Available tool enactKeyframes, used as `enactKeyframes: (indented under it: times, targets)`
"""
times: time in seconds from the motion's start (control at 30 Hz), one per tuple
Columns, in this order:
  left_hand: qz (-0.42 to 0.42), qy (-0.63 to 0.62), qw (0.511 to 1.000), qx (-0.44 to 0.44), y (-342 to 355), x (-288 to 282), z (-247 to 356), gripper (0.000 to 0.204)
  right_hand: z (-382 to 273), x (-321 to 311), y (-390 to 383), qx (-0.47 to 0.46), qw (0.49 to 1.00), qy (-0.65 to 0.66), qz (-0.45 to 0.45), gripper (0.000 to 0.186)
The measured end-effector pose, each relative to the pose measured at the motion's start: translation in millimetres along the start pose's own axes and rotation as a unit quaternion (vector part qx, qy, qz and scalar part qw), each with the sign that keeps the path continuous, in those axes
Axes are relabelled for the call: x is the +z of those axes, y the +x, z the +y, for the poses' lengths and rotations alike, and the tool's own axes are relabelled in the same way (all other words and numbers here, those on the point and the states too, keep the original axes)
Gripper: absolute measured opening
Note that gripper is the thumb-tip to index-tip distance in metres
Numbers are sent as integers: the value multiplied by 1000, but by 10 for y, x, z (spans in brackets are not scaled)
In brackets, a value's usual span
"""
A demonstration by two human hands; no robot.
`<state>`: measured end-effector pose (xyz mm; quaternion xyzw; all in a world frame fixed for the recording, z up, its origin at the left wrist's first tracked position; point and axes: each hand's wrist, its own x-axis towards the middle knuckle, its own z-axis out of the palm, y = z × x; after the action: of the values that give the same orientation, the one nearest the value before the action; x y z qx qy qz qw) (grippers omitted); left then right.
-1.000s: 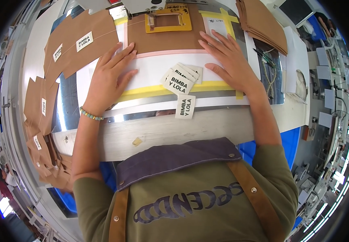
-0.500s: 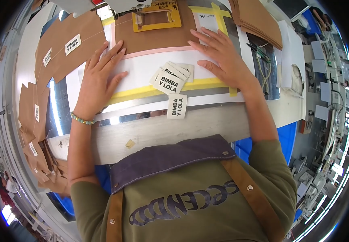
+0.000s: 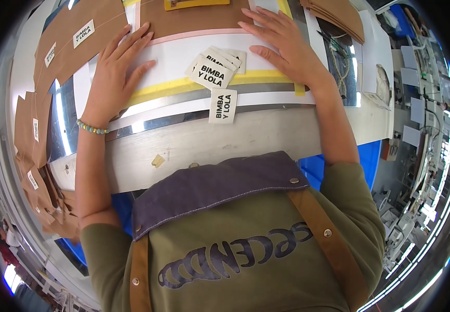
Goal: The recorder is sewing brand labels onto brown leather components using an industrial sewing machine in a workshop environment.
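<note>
A brown panel (image 3: 196, 20) of paper or fabric lies on a white board (image 3: 170, 58) with pink and yellow tape strips. My left hand (image 3: 114, 73) is flat and open, its fingertips at the panel's left edge. At its right edge rests my right hand (image 3: 287, 49), fingers spread, holding nothing. Between the hands sits a small fanned pile of white labels (image 3: 212, 74) with black print. One more label (image 3: 223, 106) lies just nearer to me, by the table's front edge. Part of a yellow frame (image 3: 199, 4) shows on the panel, cut off by the picture's top.
Brown pieces with sewn-on labels (image 3: 79, 60) trail down the left side, linked by thread. Stacked brown pieces (image 3: 337, 18) lie at the far right, near cord (image 3: 344, 80) and a small dark tool. A blue bin (image 3: 368, 164) stands below the table's right edge.
The whole view has shifted, so the table sits higher in the picture and most of the yellow frame is cut off. Both hands keep about the same place on the panel.
</note>
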<state>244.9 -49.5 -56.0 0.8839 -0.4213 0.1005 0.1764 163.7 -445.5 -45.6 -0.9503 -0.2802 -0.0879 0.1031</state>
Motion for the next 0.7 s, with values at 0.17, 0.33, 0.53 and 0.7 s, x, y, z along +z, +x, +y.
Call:
enactKeyframes:
  times: [0.17, 0.33, 0.53, 0.7]
  targets:
    - [9, 0, 1000, 8, -16, 4, -7, 53, -35, -27, -7, -2, 1000, 5, 9, 53]
    - [17, -12, 1000, -4, -42, -1, -10, 52, -420, -165, 67, -63, 996, 35, 49, 47]
    - [39, -109, 993, 4, 59, -270, 348, 50, -937, -143, 232, -107, 960, 241, -95, 17]
    - [4, -214, 977, 0, 31, -363, 612, 47, -885, -136, 327, -132, 967, 197, -88, 16]
